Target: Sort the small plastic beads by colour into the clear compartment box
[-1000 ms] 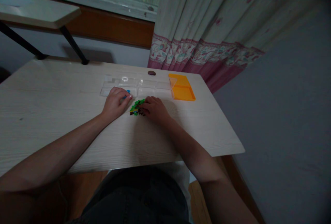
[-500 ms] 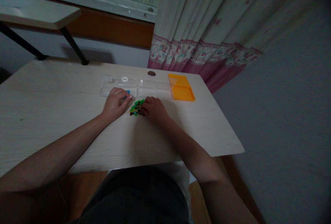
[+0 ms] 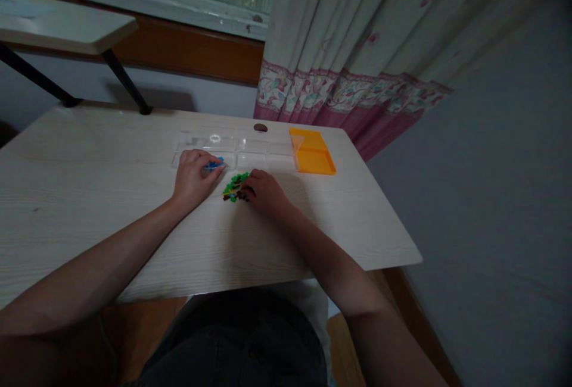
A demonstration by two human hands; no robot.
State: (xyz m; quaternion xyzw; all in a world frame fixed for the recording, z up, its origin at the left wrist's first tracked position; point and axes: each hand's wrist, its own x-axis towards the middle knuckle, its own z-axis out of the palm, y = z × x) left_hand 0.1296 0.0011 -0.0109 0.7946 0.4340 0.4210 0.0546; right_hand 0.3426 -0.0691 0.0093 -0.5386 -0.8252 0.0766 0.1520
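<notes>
My left hand (image 3: pixel 193 176) rests on the pale wooden table (image 3: pixel 89 196) with its fingers curled around small blue pieces (image 3: pixel 214 164), right at the near edge of a clear compartment box (image 3: pixel 250 144). My right hand (image 3: pixel 264 190) lies beside a small heap of green, brown and yellow pieces (image 3: pixel 235 187), its fingers bent and touching the heap's right side. What those fingers pinch is too small to name.
An orange lid or tray (image 3: pixel 311 151) lies at the right end of the clear box. A cable hole (image 3: pixel 260 128) sits near the table's far edge. A second table (image 3: pixel 62 24) stands at the back left under a window; a curtain (image 3: pixel 348 47) hangs at the right.
My left hand has shifted slightly left and away, toward the clear box, with the blue pieces now showing more between its fingers. My right hand has hardly moved.
</notes>
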